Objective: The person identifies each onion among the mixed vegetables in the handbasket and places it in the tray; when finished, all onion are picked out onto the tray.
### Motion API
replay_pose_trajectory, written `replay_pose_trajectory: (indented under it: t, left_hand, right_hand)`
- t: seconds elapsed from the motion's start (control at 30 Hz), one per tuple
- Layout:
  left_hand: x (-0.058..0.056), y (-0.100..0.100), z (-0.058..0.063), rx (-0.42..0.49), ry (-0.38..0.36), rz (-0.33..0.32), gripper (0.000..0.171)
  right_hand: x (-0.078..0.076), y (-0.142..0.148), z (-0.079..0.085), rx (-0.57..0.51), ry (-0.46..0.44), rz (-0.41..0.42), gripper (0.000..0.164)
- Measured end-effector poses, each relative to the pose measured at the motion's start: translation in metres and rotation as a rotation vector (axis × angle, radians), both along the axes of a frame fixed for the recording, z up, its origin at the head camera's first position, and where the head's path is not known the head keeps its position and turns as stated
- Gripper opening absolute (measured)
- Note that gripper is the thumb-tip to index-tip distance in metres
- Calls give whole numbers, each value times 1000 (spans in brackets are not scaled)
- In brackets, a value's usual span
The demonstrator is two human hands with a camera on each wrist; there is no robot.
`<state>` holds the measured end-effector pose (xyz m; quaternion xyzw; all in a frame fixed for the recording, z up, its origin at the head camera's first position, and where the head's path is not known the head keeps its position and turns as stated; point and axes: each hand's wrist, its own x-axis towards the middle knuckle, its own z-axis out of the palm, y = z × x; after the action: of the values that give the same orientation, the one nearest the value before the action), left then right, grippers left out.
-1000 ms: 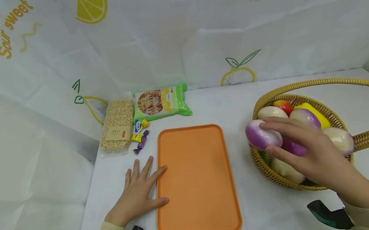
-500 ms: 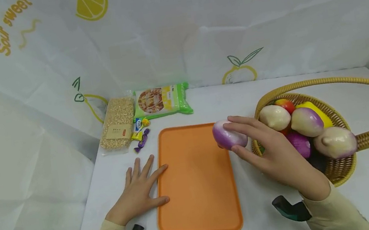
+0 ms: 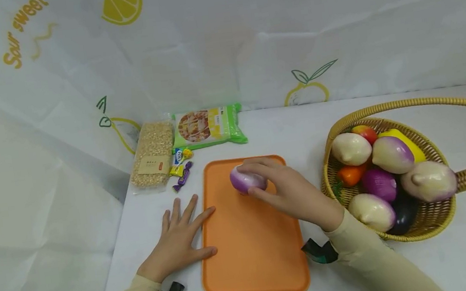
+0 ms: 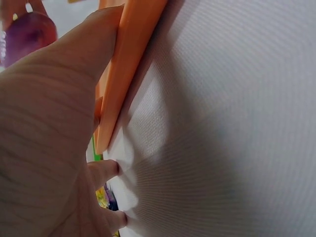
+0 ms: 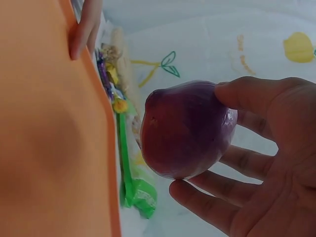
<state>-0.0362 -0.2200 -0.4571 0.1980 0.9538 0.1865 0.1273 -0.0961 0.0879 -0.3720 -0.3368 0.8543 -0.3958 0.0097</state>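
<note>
My right hand (image 3: 284, 185) pinches a purple-and-white turnip (image 3: 244, 180) between thumb and fingers over the upper part of an orange tray (image 3: 251, 251). In the right wrist view the turnip (image 5: 185, 133) hangs above the tray's surface, apart from it. My left hand (image 3: 179, 243) lies spread at the tray's left side, its thumb and index finger touching the rim and the other fingers on the white tablecloth. The left wrist view shows that thumb (image 4: 98, 39) against the tray's edge (image 4: 131, 54).
A wicker basket (image 3: 440, 226) with a tall handle stands at the right, holding several turnips, an eggplant (image 3: 405, 213), a purple onion (image 3: 378, 185) and peppers. Behind the tray's left corner lie a grain bag (image 3: 151, 146), a green packet (image 3: 208, 126) and small wrapped candies (image 3: 182, 176).
My right hand has carried the turnip leftward from above the basket to above the tray. The basket's contents are now uncovered. My left hand stays at the tray's edge.
</note>
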Motion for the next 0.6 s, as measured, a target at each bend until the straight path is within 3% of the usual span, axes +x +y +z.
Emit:
replay_pose_trajectory:
  t: [0.37, 0.6]
  left_hand:
    - [0, 1, 0, 4, -4, 2, 90]
    - [1, 0, -1, -1, 15, -3, 90]
  right_hand:
    - [-28, -41, -34, 127, -80, -4, 42]
    - [-40, -59, -42, 146, -161, -28, 42]
